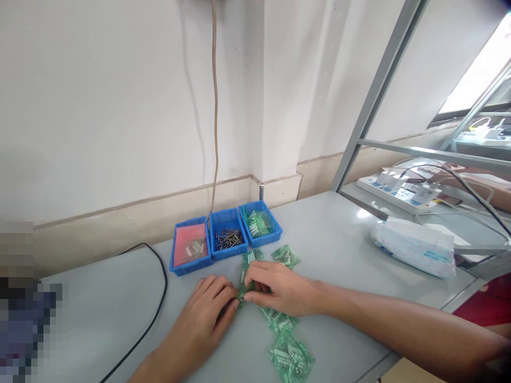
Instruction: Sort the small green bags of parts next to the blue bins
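Observation:
A small green plastic bag (241, 292) is between my two hands on the grey table. My left hand (205, 314) lies low over the table, its thumb and index fingertip closed on the bag's left edge. From the other side my right hand (277, 287) reaches in with curled fingers, pinching the same bag; its fingers hide most of it. Under and below the right wrist lie more green bags (293, 357) with pale plugs and metal screws inside. Another green bag (286, 256) rests just beyond the right hand, and one (253, 256) lies by the bins.
Three blue bins stand by the wall: one with pink lining (189, 236), one of loose screws (228, 234), one of green bags (260, 223). A black cable (164, 276) crosses the left. At right are a tissue pack (415, 247), metal frame (379, 80) and power strip (395, 191).

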`<state>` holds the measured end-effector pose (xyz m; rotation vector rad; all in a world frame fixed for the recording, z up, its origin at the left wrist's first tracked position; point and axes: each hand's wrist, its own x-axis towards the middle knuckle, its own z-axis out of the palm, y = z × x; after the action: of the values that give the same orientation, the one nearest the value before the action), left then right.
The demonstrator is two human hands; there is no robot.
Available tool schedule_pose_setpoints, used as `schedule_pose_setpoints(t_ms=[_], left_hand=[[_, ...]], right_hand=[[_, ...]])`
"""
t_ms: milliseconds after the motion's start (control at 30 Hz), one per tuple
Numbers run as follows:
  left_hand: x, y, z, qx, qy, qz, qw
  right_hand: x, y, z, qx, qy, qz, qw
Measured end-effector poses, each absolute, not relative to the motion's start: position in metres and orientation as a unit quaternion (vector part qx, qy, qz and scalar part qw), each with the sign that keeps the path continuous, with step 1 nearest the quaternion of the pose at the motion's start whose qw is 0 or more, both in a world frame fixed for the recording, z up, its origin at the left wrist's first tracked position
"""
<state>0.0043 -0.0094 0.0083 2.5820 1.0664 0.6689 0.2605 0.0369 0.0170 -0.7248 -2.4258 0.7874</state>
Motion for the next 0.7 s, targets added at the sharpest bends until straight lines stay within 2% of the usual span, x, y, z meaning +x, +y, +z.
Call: schedule_pose_setpoints(t_ms=[700], left_hand=[[0.0039, -0.009, 0.0068, 0.892, 0.368, 0.224, 0.137]], right_hand=[[0.2597, 0.0365, 0.0179, -0.264, -0.881, 0.3, 0.253]])
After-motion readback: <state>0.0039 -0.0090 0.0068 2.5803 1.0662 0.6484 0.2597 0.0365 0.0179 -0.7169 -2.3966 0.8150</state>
